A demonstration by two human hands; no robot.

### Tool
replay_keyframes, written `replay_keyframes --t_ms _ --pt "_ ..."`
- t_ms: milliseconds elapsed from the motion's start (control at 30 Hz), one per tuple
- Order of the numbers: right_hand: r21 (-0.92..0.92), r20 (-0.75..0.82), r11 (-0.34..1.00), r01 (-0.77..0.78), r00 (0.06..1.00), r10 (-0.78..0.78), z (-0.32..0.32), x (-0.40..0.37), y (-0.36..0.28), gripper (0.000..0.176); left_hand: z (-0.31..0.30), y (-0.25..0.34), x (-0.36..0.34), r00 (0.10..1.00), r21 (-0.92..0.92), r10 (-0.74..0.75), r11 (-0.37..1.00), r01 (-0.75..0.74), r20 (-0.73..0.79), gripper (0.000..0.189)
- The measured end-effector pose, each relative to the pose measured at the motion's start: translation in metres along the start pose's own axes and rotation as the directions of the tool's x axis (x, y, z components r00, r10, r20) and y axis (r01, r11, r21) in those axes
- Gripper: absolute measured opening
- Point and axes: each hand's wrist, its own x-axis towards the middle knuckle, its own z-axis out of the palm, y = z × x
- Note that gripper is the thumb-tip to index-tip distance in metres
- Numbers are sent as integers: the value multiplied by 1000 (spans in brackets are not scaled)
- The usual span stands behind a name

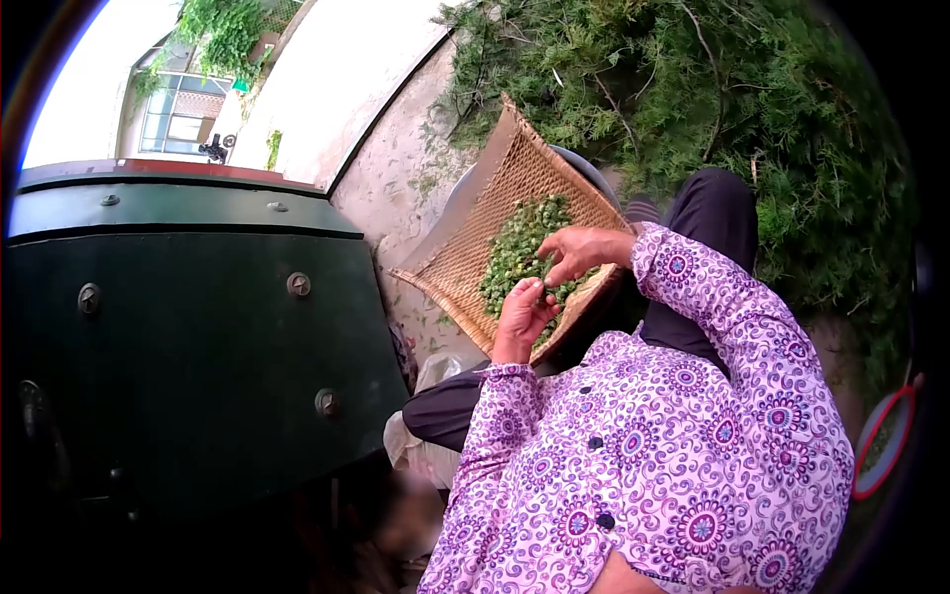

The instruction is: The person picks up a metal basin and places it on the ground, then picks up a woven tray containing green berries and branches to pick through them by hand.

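Observation:
A woven wicker basket (460, 259) rests tilted by my knees. In it lies a heap of small green cone-like pieces (522, 233), too small to name surely. Over the near side of this heap is my left hand (524, 312), its thumb and fingertips pinched together. Whatever sits in that pinch is too small to make out. Just above and to the right, my right hand (586, 251) reaches in over the heap. Its fingers are bent and apart, close to the left fingertips, and nothing shows clearly between them.
Leafy evergreen branches (683, 79) are piled at the upper right. A dark green metal panel (198, 337) with round studs stands at the left. Behind the basket shows the rim of a grey basin (586, 166). A pale plastic bag (435, 372) lies by my left knee.

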Motion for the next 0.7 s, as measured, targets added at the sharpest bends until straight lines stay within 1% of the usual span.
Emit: replay_keyframes --t_ms 100,167,200,233,300,333,367,433,467,500,533,567,600,633,667,700 --pt "-20 -7 999 41 999 -42 13 3 1 67 -3 -5 6 1000 25 -1 1000 1 -10 8" --pt "-286 -57 953 95 992 -116 21 16 13 64 -5 -11 12 999 11 -17 1000 18 -45 8" --pt "-346 -88 926 151 977 -192 24 17 17 56 1 -10 11 999 43 -15 999 17 -48 11" --pt "-345 -86 927 151 978 -191 27 20 23 56 6 -10 11 999 42 -16 999 18 -50 11" --pt "-481 -80 864 151 973 -214 31 23 29 49 18 -11 7 988 111 -16 993 33 -154 15" --pt "-524 -137 841 132 962 -236 35 23 30 35 15 -12 9 993 128 -24 991 38 -111 20" --pt "-524 -134 841 134 962 -236 37 22 30 35 15 -12 9 993 126 -23 991 37 -114 20" --pt "-530 -185 827 186 927 -326 40 20 32 32 15 -12 10 994 126 -22 991 35 -102 27" --pt "-510 -228 833 215 900 -372 43 20 35 26 15 -11 12 994 125 -22 992 35 -104 27" --pt "-507 -228 835 215 901 -370 45 17 31 26 14 -11 14 995 132 -23 991 36 -100 32" --pt "-555 -206 812 179 917 -342 45 13 26 28 14 -11 15 995 139 -24 990 38 -96 36" --pt "-602 -185 785 144 931 -313 46 11 23 30 12 -9 16 995 140 -27 989 41 -98 36" --pt "-633 -172 749 198 906 -386 47 13 26 25 14 -4 13 995 128 -53 990 64 -84 37" --pt "-631 -173 750 198 907 -385 47 13 29 25 16 0 11 995 116 -79 989 86 -68 37" --pt "-632 -156 732 255 883 -442 48 13 31 21 20 2 9 989 124 -59 989 76 -138 39" --pt "-633 -139 709 310 856 -498 48 12 30 17 20 5 8 989 124 -60 989 77 -138 39"
